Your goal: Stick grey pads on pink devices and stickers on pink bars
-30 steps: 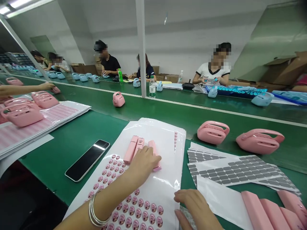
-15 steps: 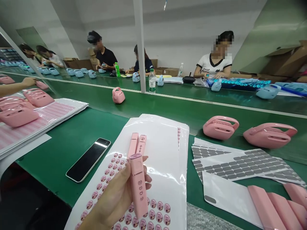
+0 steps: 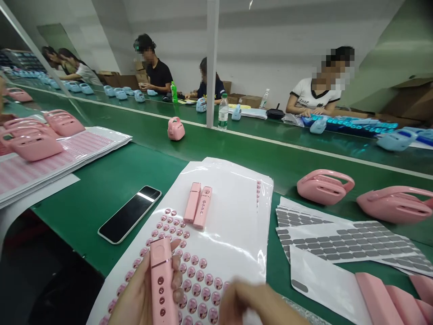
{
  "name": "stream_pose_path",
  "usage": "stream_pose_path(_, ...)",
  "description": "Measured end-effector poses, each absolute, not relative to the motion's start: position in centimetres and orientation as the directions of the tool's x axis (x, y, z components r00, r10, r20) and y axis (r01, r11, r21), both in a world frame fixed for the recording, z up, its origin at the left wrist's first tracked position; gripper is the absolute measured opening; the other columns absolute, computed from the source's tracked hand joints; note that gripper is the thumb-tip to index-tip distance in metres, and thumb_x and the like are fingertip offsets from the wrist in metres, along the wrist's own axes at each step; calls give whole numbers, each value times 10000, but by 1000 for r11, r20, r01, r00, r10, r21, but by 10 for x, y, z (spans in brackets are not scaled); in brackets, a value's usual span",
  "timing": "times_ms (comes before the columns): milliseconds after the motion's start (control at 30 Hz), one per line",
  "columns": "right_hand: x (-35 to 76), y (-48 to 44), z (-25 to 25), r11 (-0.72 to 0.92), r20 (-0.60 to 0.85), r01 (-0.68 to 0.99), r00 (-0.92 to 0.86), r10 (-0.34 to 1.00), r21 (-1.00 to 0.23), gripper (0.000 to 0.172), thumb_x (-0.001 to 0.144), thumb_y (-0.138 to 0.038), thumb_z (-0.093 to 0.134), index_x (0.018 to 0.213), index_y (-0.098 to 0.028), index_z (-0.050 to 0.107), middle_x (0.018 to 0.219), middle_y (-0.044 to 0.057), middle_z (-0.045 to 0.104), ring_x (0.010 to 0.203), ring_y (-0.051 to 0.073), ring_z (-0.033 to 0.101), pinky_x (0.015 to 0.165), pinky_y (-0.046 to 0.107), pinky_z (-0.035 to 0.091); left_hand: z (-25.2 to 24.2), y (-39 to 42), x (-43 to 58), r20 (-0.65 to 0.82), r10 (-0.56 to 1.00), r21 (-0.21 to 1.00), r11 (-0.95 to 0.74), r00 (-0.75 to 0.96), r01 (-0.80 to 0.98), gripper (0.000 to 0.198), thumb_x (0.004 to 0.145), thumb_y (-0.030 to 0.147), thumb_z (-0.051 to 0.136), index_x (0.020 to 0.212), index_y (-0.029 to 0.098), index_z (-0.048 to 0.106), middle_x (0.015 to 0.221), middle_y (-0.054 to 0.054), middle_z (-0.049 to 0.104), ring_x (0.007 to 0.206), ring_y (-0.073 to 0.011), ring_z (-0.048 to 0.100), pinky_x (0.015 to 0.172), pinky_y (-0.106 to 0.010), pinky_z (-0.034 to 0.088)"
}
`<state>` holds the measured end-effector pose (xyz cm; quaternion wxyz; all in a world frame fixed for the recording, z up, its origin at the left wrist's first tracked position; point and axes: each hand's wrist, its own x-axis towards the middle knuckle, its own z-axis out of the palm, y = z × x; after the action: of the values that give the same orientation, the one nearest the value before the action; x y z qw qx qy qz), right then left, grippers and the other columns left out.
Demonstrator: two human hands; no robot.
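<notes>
My left hand (image 3: 138,283) is wrapped round a pink square-sided microphone (image 3: 161,275), held tilted with its row of round buttons facing up. Below it lies a sheet of round stickers (image 3: 191,289), each printed with a small pink picture. Over the lower part of that sheet is my right hand (image 3: 252,300), its fingers smeared by motion. Whether it holds anything is not visible. Two more pink microphones, one plain side up (image 3: 192,201) and one buttons up (image 3: 203,207), rest side by side on the sheet's bare white part.
Left of the sheets lies a phone (image 3: 130,214). Pink speakers (image 3: 324,187) with handles stand at right; others (image 3: 35,142) sit on striped sheets at left. Grey sticker sheets (image 3: 341,239) and pink pieces (image 3: 377,298) are at right. Co-workers (image 3: 158,74) sit across the green bench.
My left hand has drawn the microphone down and left, turning its buttons upward. My right hand has come into view at the bottom. The camera view has shifted slightly.
</notes>
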<state>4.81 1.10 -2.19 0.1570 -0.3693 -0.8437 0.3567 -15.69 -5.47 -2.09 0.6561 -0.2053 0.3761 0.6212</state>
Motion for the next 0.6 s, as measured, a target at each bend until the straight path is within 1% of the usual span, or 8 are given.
stream_pose_path(100, 15, 20, -31, 357, -58, 541, -605, 794, -762, 331, 817, -2, 496, 1078, -205, 495, 957, 30, 633, 850, 165, 610, 742, 285, 512, -18, -61, -154, -722, 666, 348, 117, -187, -930, 314, 862, 284, 531, 1168, 232, 580, 756, -37, 561, 572, -134, 502, 518, -273, 489)
stream_pose_path(167, -6, 22, -37, 371, -55, 551, -608, 792, -748, 413, 820, 0, 469, 1178, -203, 433, 1006, 57, 612, 900, 180, 602, 757, 292, 505, -18, -65, -154, -716, 646, 420, 96, -265, -902, 316, 865, 286, 517, 1164, 206, 579, 762, -48, 559, 575, -140, 498, 501, -273, 483)
stream_pose_path(200, -16, 23, -39, 437, -24, 553, -638, 770, -710, 424, 829, -7, 453, 1206, -196, 412, 1013, 69, 603, 901, 184, 599, 734, 286, 505, -20, -66, -155, -721, 632, 427, 85, -283, -900, 313, 854, 294, 533, 1149, 206, 587, 759, -46, 553, 579, -142, 498, 505, -277, 486)
stream_pose_path(267, -36, 29, -40, 598, 68, 558, -696, 715, -576, 430, 824, 0, 435, 1218, -170, 401, 1023, 93, 590, 908, 194, 582, 691, 268, 495, -25, -70, -158, -752, 586, 420, 73, -302, -905, 309, 820, 302, 584, 1117, 222, 606, 782, -42, 550, 597, -142, 503, 527, -284, 495)
stream_pose_path(367, -71, 48, -32, 761, 147, 514, -782, 605, -396, 451, 755, 55, 455, 1152, -159, 452, 982, 88, 598, 918, 204, 541, 687, 258, 456, -32, -73, -162, -762, 558, 426, 49, -329, -903, 314, 817, 305, 593, 1128, 264, 611, 810, -37, 542, 604, -136, 495, 530, -278, 487)
stream_pose_path(433, -97, 68, -24, 788, 151, 514, -797, 585, -339, 451, 698, 99, 462, 1070, -153, 499, 883, 85, 613, 903, 232, 520, 730, 302, 420, -31, -73, -164, -746, 582, 420, 33, -324, -907, 318, 832, 314, 573, 1143, 258, 607, 804, -38, 536, 601, -138, 491, 525, -281, 482)
stream_pose_path(500, -119, 86, -19, 775, 144, 564, -775, 616, -285, 401, 667, 117, 473, 982, -125, 524, 778, 101, 611, 864, 271, 512, 745, 354, 386, -25, -72, -165, -732, 612, 394, 19, -301, -919, 320, 842, 303, 554, 1148, 223, 601, 785, -35, 528, 587, -132, 481, 519, -274, 474)
stream_pose_path(600, -138, 100, -18, 732, 129, 637, -726, 675, -243, 305, 689, 94, 499, 919, -105, 517, 719, 106, 595, 792, 283, 511, 727, 375, 355, -16, -71, -166, -742, 599, 373, -3, -300, -928, 328, 850, 296, 528, 1151, 183, 592, 744, -29, 523, 560, -127, 470, 502, -262, 460)
